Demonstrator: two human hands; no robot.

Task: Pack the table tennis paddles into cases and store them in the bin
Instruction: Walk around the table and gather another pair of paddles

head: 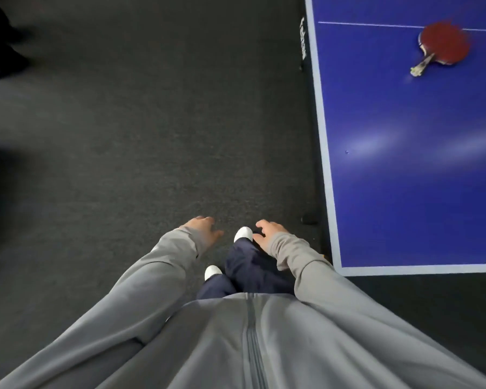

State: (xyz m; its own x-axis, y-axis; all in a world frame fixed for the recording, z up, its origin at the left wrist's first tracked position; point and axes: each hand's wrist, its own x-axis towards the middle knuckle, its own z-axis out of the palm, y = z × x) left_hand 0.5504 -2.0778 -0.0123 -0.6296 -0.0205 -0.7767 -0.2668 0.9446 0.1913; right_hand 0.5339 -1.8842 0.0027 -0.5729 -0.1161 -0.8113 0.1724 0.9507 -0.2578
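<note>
The red rubber-faced paddle with a wooden handle (443, 45) lies far right on the blue worktop (404, 164), handle pointing near-left; right hand (267, 233) is nearer, left hand (204, 230) beside it, each grip loosely spread, empty

A red paddle (443, 43) lies flat on the blue table (404, 178), handle toward the camera.

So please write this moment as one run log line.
left hand: open | right hand: open | red paddle: on blue table, uncased
</note>
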